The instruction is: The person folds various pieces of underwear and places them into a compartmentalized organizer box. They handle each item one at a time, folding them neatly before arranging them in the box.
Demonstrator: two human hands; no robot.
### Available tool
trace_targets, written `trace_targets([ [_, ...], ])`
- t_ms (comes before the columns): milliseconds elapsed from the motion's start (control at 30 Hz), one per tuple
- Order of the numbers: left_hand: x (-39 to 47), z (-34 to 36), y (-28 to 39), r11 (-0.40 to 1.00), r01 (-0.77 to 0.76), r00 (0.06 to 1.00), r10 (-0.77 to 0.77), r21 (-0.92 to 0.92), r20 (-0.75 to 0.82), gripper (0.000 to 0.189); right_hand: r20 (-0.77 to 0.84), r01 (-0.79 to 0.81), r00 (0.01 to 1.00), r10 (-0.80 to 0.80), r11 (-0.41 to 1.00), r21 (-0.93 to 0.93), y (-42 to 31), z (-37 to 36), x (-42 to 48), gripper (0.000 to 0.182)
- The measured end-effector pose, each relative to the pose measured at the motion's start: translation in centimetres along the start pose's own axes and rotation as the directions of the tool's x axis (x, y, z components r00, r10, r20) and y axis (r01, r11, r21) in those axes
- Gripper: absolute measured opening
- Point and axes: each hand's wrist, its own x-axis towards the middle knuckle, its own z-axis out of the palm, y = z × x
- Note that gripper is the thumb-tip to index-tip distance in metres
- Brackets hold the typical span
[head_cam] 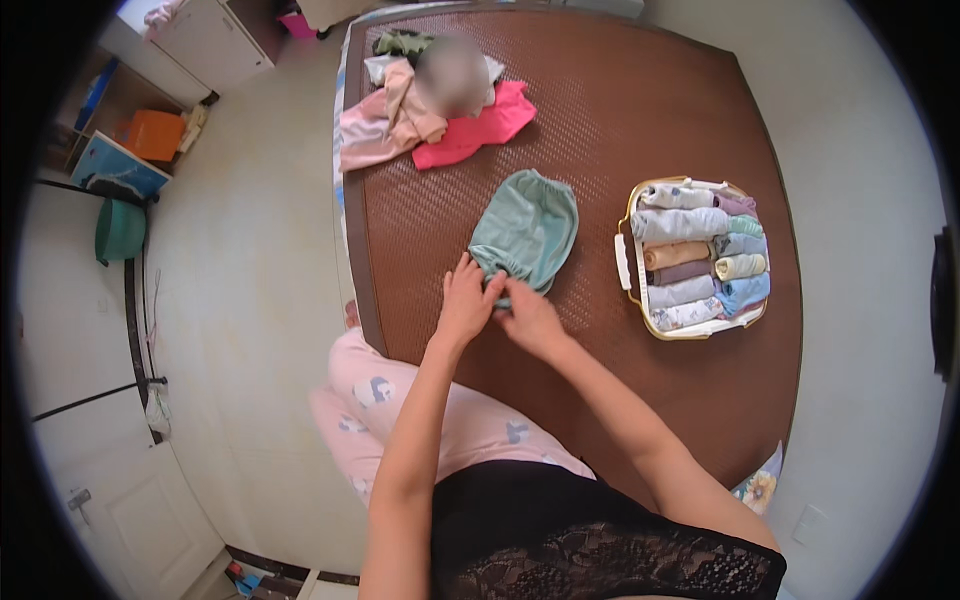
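A sage-green garment [529, 221] with gathered elastic edges lies flat on the woven brown mat [637, 97] in front of me. My left hand [466, 301] is at its near left corner, fingertips and thumb on the bunched cuff. Close against it, my right hand [531, 319] is slightly blurred and pinches the near end of the same cloth. Part of that end is hidden under my fingers. To the right sits a white basket [624, 262] with gold trim, holding several rolled clothes [679, 225] in two columns.
Loose clothes lie heaped at the far left of the mat, among them a bright pink garment [487, 135] and a pale pink one [375, 135]. A blurred round patch covers part of them. Floor [247, 300] runs along the left; a wall [847, 225] stands at the right.
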Motion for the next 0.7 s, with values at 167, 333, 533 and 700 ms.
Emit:
trace_targets([
  [167, -6.0, -0.9, -0.5, 0.956, 0.166, 0.949, -0.222, -0.243, -0.223, 0.024, 0.321, -0.187, 0.945, 0.059, 0.904, 0.384, -4.5, -1.4, -3.9, 0.028],
  [333, -8.3, -1.2, -2.4, 0.893, 0.109, 0.881, -0.290, -0.436, -0.374, 0.033, -0.323, 0.139, 0.924, -0.203, 0.968, -0.209, 0.0, -3.0, -1.6, 0.045],
  [533, -10.0, -1.7, -2.8, 0.838, 0.310, 0.875, -0.436, -0.448, -0.211, 0.040, -0.454, -0.064, 0.891, -0.022, 0.983, -0.173, 2.5, -3.7, -2.7, 0.065],
  [700, -9.0, -2.9, -3.2, 0.853, 0.192, 0.864, -0.381, -0.486, -0.329, 0.034, -0.330, -0.140, 0.923, 0.195, 0.973, 0.184, 1.9, -4.7, -3.4, 0.039],
])
